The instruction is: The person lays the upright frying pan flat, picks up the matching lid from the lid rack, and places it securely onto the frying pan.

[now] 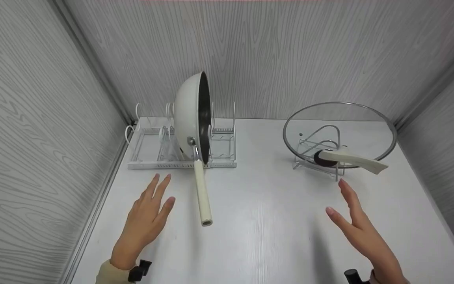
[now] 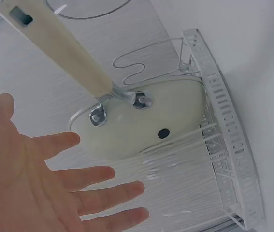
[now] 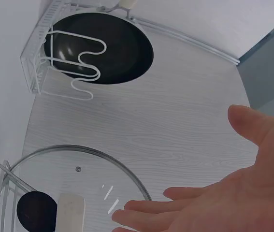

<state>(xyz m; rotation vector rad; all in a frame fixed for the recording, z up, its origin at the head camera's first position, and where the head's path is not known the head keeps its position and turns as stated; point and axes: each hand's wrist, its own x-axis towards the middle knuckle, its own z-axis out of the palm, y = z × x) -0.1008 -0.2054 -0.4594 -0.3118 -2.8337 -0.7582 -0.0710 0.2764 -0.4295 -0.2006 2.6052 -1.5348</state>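
A cream frying pan [image 1: 186,114] with a dark inside stands on edge in a white wire rack [image 1: 144,165]. Its long cream handle [image 1: 202,193] points toward the front. Left of that handle my left hand [image 1: 144,219] hovers with fingers spread, holding nothing; in the left wrist view its fingertips [image 2: 137,187] overlap the rack area below the pan. On the right, a glass lid [image 1: 353,126] with a metal rim leans in a small wire stand [image 1: 317,167], its cream handle [image 1: 355,159] facing forward. My right hand [image 1: 363,230] is just in front of it, fingers extended, nothing held.
Grey wood-grain panels [image 1: 250,59] close off the back and both sides. Everything stands on a white tabletop [image 1: 258,221]. The rack's upright wire dividers [image 1: 234,130] rise on both sides of the pan.
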